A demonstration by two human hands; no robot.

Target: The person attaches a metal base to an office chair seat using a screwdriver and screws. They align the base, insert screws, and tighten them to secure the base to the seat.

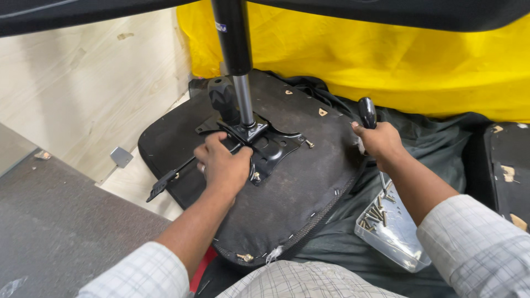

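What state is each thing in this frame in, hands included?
Left hand: closed on the black metal mechanism plate.
Right hand: closed on a screwdriver, black handle up.
Seat cushion: lying underside up.
Mechanism plate: flat on the seat underside, one screw standing proud.
Gas lift column: upright in the plate.
Clear tray: open, holding loose screws.

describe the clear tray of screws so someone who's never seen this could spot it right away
Start at the upturned black seat base in the middle. Just off its right edge, on dark green cloth beneath the right hand, lies the clear plastic tray. It alone is see-through, with loose brass-coloured screws inside.
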